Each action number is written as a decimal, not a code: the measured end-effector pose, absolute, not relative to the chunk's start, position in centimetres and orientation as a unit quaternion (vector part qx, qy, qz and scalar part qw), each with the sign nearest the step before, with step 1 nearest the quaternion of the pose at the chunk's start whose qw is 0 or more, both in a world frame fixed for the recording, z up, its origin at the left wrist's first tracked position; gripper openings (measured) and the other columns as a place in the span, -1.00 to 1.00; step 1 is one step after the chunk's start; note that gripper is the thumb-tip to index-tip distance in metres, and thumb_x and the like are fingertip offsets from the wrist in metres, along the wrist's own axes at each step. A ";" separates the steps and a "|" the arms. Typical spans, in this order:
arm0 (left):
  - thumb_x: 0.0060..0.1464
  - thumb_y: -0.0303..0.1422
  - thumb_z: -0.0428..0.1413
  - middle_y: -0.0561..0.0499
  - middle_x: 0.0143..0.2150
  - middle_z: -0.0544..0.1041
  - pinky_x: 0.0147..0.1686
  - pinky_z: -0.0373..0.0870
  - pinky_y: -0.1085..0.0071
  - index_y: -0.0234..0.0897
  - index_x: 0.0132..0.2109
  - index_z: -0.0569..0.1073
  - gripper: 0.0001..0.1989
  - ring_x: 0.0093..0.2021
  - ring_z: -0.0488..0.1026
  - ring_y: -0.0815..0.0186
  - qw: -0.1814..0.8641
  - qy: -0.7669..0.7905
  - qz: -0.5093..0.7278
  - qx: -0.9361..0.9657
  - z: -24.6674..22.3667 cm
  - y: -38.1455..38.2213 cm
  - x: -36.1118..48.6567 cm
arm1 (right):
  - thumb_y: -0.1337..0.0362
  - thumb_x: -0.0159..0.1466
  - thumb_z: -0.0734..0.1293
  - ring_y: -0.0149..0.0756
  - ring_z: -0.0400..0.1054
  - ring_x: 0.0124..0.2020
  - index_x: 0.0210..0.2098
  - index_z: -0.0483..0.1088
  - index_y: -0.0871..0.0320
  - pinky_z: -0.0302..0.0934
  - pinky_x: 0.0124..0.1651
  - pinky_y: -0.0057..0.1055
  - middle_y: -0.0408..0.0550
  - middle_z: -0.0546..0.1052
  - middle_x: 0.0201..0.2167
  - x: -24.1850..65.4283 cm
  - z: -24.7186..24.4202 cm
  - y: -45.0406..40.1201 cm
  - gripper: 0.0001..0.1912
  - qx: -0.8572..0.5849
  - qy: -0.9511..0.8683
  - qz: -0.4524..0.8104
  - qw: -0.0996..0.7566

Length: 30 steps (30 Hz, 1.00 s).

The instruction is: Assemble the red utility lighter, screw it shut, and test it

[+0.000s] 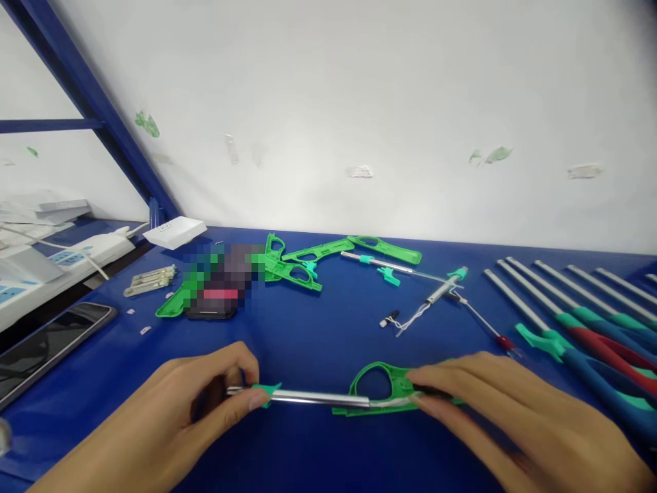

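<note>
At lower left, the thumb and bent index finger of my left hand [205, 404] pinch a shiny metal tube [323, 398] at its teal clip [272, 392]. White wires [387, 402] come out of the tube's right end and run to the fingertips of my right hand [513, 418]. Those fingers are closed on the wires and a small dark part [436, 392], which they mostly cover. A green plastic handle shell [372, 370] with a finger loop lies on the table under the tube's end and my right fingertips.
More green handle shells [328, 251] lie at the back, near a second tube assembly [377, 261] and a wired tube [444, 287]. Several finished-looking tools [549, 339] with blue or red handles line the right. Phones [56, 342] and a power strip [66, 260] are left.
</note>
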<state>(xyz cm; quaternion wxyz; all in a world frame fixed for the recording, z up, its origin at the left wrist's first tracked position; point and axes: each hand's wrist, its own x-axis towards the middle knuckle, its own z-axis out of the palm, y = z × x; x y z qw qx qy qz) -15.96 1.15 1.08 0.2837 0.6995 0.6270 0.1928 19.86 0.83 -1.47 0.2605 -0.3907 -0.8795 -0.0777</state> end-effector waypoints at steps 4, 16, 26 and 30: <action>0.14 -0.01 0.25 0.17 -0.53 0.49 -0.53 0.19 0.54 -0.03 -0.32 0.58 -0.76 -0.55 0.32 0.35 0.290 0.625 0.187 0.701 0.8 1.5 -15.5 | 0.24 0.52 0.19 -0.22 0.57 0.11 0.27 0.42 -0.26 0.52 0.16 -0.19 -0.36 0.58 0.18 21.7 -1.8 1.6 -0.59 -0.391 -0.907 -0.057 0.148; 0.14 0.11 0.23 0.11 -0.28 0.70 -0.34 0.40 0.55 0.08 -0.17 0.68 -0.69 -0.37 0.59 0.24 0.225 0.625 0.248 0.705 0.3 3.2 -15.6 | 0.15 0.54 0.26 -0.26 0.62 -0.06 -0.03 0.60 -0.05 0.54 -0.02 -0.36 -0.17 0.68 -0.08 18.7 0.7 5.6 -0.75 -0.421 -0.875 0.013 0.241; 0.19 0.09 0.17 0.08 -0.49 0.50 -0.48 0.20 0.47 -0.11 -0.14 0.67 -0.59 -0.51 0.29 0.33 0.332 0.640 0.287 0.630 0.7 3.3 -15.2 | 0.22 0.56 0.22 -0.19 0.53 -0.08 -0.05 0.55 0.12 0.43 0.06 -0.06 -0.02 0.63 -0.11 19.6 3.2 9.3 -0.74 -0.429 -0.878 -0.020 0.212; 0.18 0.05 0.18 0.06 -0.46 0.52 -0.50 0.20 0.46 -0.21 -0.11 0.66 -0.57 -0.52 0.28 0.36 0.352 0.632 0.299 0.622 0.2 3.5 -16.0 | 0.13 0.50 0.36 -0.22 0.52 -0.06 -0.01 0.51 0.15 0.45 0.05 -0.12 -0.03 0.58 -0.06 16.1 4.1 12.8 -0.77 -0.430 -0.890 0.024 0.149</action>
